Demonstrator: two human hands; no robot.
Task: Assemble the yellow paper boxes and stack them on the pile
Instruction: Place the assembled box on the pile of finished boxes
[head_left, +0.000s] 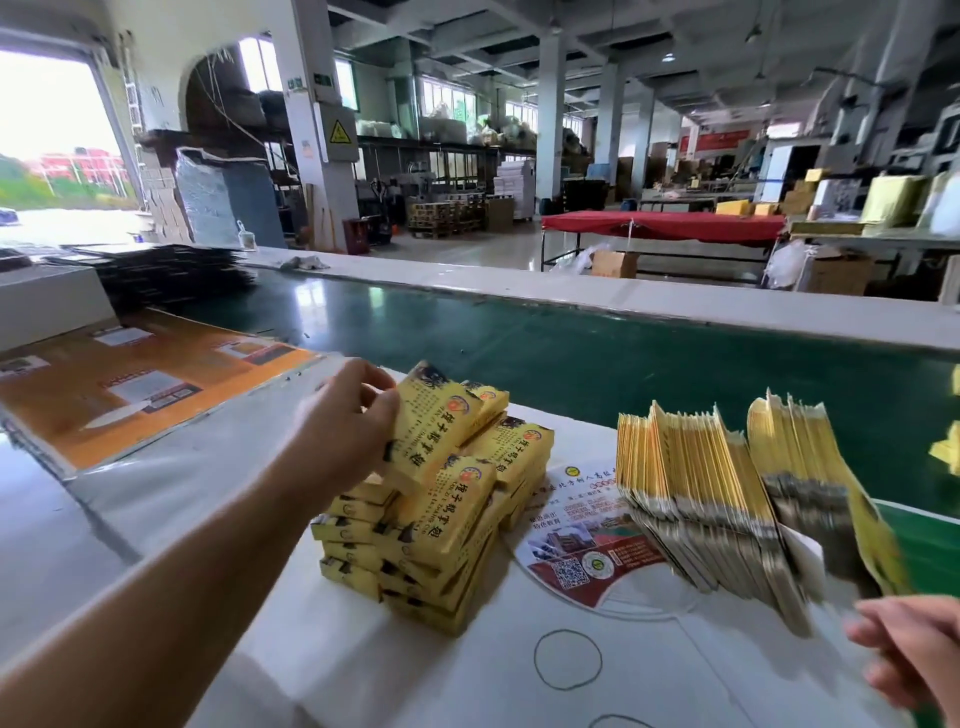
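Left hand (343, 431): extended over the white table surface (363, 665), fingers curled round the left edge of one assembled yellow printed paper box (434, 426). The thumb lies on the box's near side and the fingertips wrap its far upper edge. The box is tilted, its lower end touching the top of the pile of assembled yellow paper boxes (441, 540) directly below the fingers. The pile stands several layers high, with boxes set side by side and slightly askew.

Right hand (914, 654): at the lower right corner of the view, partly cut off by the frame edge. Its fingers are loosely bent and point left, near the lower end of a blurred yellow flat box blank (878, 545). Whether they pinch the blank cannot be told.

Just above and left of the right fingers, a fanned row of flat unfolded yellow box blanks (717, 493) stands on edge on the table. Between this row and the pile lies a red-and-white printed paper leaflet (587, 540).

Beyond the left fingers, a green conveyor belt (571, 353) runs across the view. An orange printed sheet (135, 384) lies to their left.
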